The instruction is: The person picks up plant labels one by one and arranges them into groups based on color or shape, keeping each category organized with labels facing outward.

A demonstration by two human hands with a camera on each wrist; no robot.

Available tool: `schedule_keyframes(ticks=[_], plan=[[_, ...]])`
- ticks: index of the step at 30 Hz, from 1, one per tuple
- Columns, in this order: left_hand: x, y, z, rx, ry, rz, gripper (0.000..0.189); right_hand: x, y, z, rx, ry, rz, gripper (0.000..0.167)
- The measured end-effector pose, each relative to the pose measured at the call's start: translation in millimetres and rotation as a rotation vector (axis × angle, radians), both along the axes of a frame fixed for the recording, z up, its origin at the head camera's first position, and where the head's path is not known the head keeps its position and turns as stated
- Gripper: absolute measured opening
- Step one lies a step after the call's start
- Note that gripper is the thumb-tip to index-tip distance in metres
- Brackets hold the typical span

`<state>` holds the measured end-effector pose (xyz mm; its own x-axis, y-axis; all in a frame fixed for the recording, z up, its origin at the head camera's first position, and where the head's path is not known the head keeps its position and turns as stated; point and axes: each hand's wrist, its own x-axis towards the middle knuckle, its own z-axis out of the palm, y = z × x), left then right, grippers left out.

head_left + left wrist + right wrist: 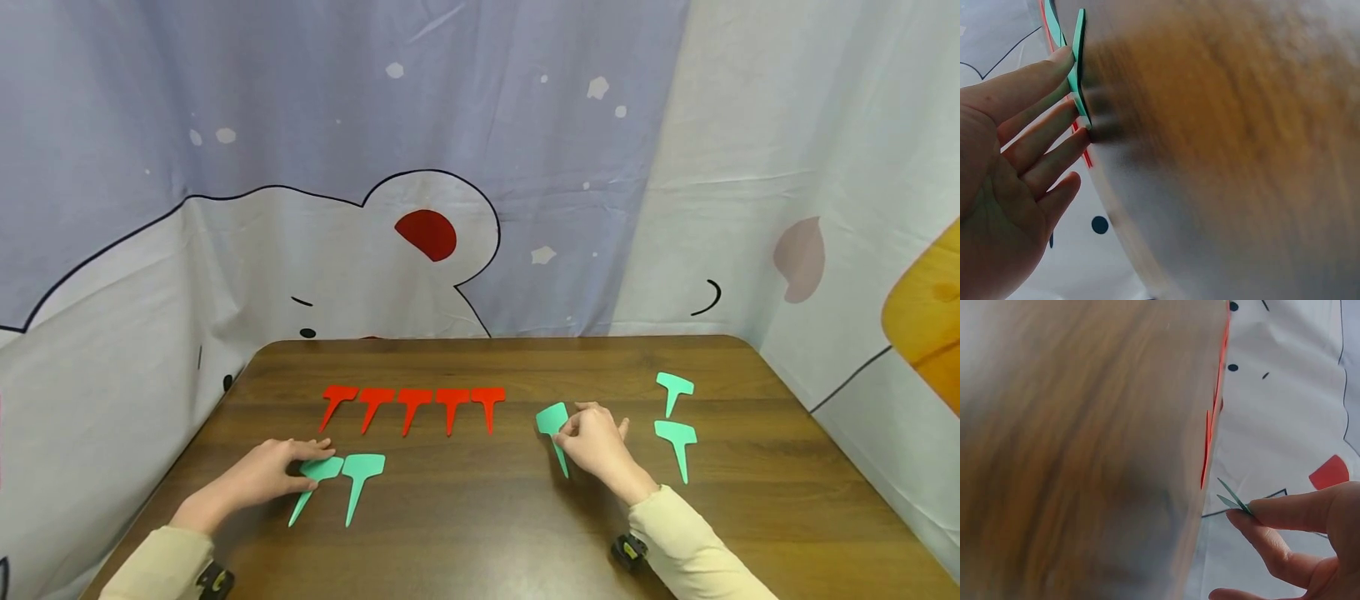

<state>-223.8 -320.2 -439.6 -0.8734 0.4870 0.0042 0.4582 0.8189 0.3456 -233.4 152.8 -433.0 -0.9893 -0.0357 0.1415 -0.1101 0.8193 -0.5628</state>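
Observation:
With finger and thumb my right hand (597, 440) pinches a green T-shaped plant label (552, 417) by its stem, right of the table's middle. In the right wrist view this label (1235, 499) shows nearly edge-on between the fingertips, raised off the wood. On the left side, my left hand (268, 473) rests its fairly straight fingers and thumb on another green plant label (324, 469), which lies on the table and is partly covered. Close to its right lies a second green label (364, 467). Two more green labels (676, 383) (677, 433) lie right of my right hand.
Several red T-shaped plant labels (414, 398) form a row behind the green ones, stems toward me. The brown wooden table (465, 542) ends at a rounded back edge, against a printed curtain (525, 167). A dark device (628, 551) is worn at the right wrist.

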Motion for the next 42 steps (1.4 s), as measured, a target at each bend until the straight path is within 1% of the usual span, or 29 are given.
schedule_keyframes(ticks=[9,17,21,31,35,42], plan=[[-1.3,1.2,3.0,0.022,-0.007,0.004,0.05,-0.4,-27.4,2.4,-0.016,0.018,0.03,0.019],[0.1,1.1,4.4,0.008,-0.006,-0.001,0.05,6.7,-58.8,1.3,-0.038,0.021,0.076,0.02],[0.1,0.7,4.0,0.006,0.004,-0.005,0.05,9.0,-72.5,1.1,-0.054,0.031,0.093,0.02],[1.4,0.0,1.8,0.011,-0.006,0.008,0.049,11.1,-101.1,2.6,-0.058,0.04,0.16,0.02],[0.9,0.2,0.4,0.012,-0.009,0.015,0.049,13.6,-110.1,1.4,-0.051,0.036,0.169,0.02],[1.5,-0.2,-0.2,0.011,0.001,0.006,0.049,16.1,-128.1,-1.9,-0.056,0.026,0.176,0.021]])
